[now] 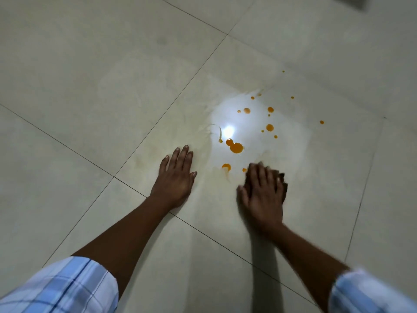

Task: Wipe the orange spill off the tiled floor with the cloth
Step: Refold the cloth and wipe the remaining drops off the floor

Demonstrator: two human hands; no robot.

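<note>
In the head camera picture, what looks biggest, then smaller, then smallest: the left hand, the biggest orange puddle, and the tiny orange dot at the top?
1. left hand
2. biggest orange puddle
3. tiny orange dot
The hand is nearer the camera, but the gaps in size are plain anyway.

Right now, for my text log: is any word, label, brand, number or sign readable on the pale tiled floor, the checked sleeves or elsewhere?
None: no readable text anywhere.
The pale tiled floor shows only dark grout lines, orange spill drops and glare.
The blue-and-white checked sleeves carry only their pattern.
The right hand is motion-blurred; no print shows there.
</note>
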